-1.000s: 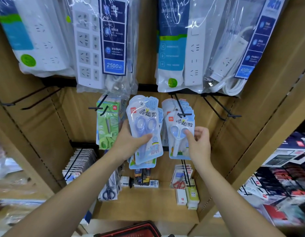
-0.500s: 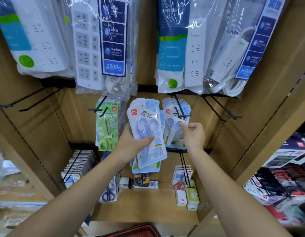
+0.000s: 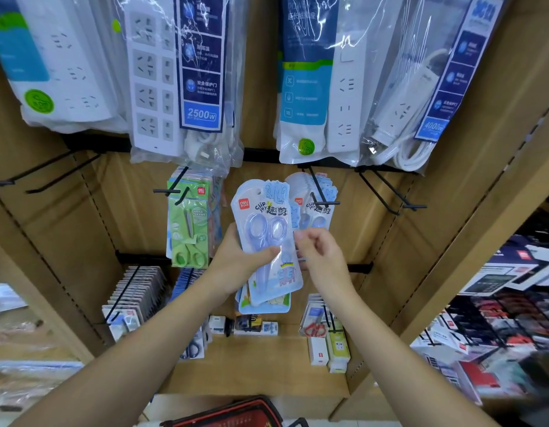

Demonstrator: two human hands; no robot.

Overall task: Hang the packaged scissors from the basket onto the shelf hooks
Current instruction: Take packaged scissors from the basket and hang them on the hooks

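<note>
Above the left hand [image 3: 240, 260], a fanned stack of scissor packs [image 3: 267, 238], thumb clamped across the front. Right hand [image 3: 321, 254] pinching at the top pack's edge; firm hold unclear. Step: separating one pack. Next: thread its hole onto the hook [image 3: 324, 198] up-right.

A shop, seemingly stationery — packaged power strips [image 3: 177, 75] and scissors [image 3: 190, 229] on hooks [image 3: 387, 192].

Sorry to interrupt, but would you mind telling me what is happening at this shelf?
A person is stocking packaged scissors. The left hand holds a stack of pale-blue blister-packed scissors, while the right hand reaches for the top pack. More identical blue packs already hang on a black wire hook behind. A red basket sits below.
</note>
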